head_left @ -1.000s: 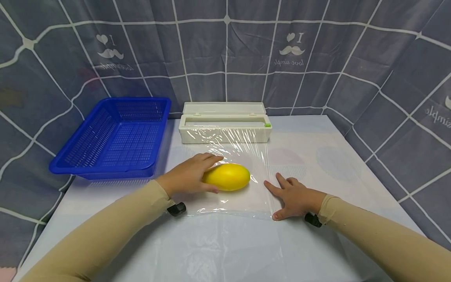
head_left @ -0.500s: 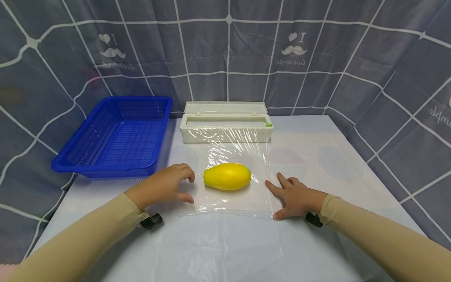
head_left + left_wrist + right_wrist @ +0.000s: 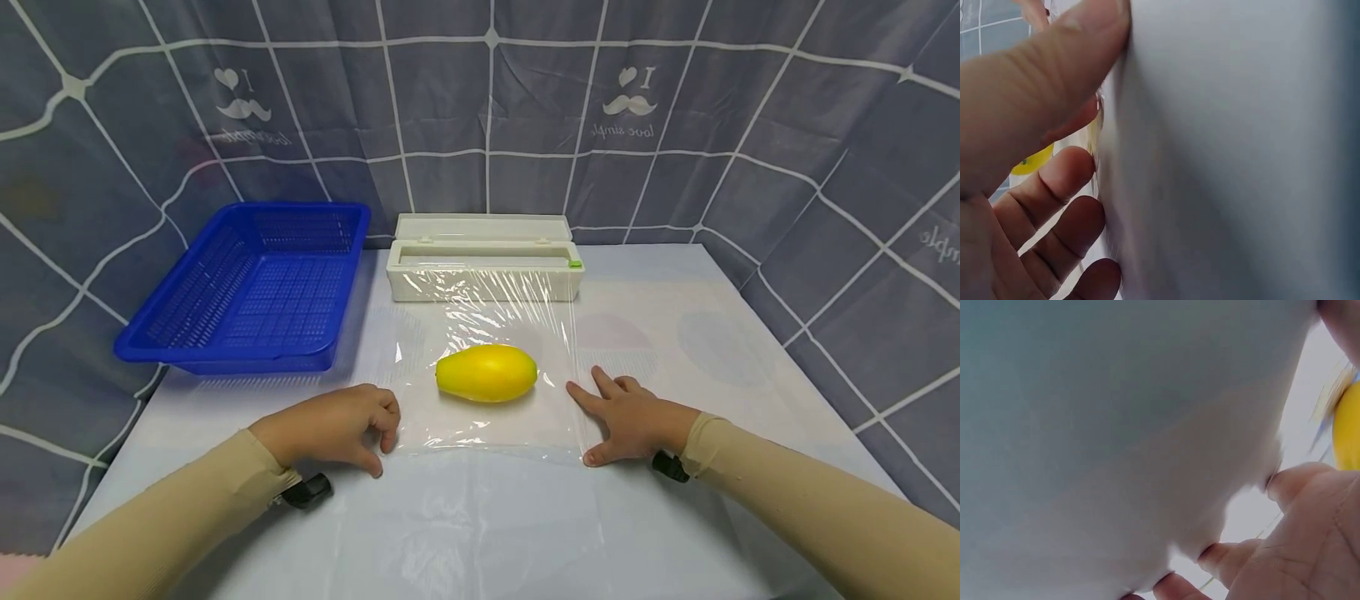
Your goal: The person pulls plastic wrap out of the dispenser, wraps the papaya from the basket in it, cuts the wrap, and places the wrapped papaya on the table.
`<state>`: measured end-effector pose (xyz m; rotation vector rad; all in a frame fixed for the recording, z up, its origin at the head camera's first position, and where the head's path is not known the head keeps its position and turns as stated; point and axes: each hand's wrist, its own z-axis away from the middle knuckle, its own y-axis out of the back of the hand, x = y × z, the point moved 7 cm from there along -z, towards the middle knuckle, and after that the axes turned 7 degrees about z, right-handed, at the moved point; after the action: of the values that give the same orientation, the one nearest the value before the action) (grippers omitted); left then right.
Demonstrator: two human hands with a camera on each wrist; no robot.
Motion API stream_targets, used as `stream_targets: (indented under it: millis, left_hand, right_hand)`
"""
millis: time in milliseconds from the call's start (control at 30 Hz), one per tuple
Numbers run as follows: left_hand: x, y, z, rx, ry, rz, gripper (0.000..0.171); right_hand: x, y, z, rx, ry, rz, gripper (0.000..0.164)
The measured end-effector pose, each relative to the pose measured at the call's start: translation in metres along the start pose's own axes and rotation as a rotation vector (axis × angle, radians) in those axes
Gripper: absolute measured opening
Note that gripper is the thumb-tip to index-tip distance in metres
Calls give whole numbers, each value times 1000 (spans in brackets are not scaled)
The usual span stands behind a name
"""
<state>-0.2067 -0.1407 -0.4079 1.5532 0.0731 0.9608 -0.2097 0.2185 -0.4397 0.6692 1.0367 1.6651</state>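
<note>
A smooth yellow papaya [image 3: 486, 373] lies on a sheet of clear cling film [image 3: 551, 421], which runs out of a white dispenser box [image 3: 483, 283] with its lid up. My left hand [image 3: 337, 425] is at the film's near left corner. Its fingers are bent loosely, thumb apart, with fingertips down at the surface in the left wrist view. At the film's right edge my right hand [image 3: 622, 417] rests with spread fingers, its fingertips [image 3: 1213, 553] touching the surface. Neither hand touches the papaya.
A blue plastic basket [image 3: 330, 354] stands at the left back of the white-covered table [image 3: 465, 533]. Grey curtain [image 3: 442, 100] with white lines hangs behind and along both sides. A small green slider [image 3: 575, 264] sits on the dispenser's right end.
My left hand has let go of the papaya and moved left and toward me, down to the film's near left corner. The right hand has stayed on the film's right edge.
</note>
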Motion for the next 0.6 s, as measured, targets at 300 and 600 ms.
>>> stream_targets:
  millis: [300, 600]
  left_hand:
    - [2, 1, 4, 34, -35, -55, 18]
    - [4, -1, 5, 59, -72, -107, 21]
  right_hand:
    - [-6, 3, 8, 69, 43, 24, 115]
    - [-7, 5, 12, 115, 73, 31, 114]
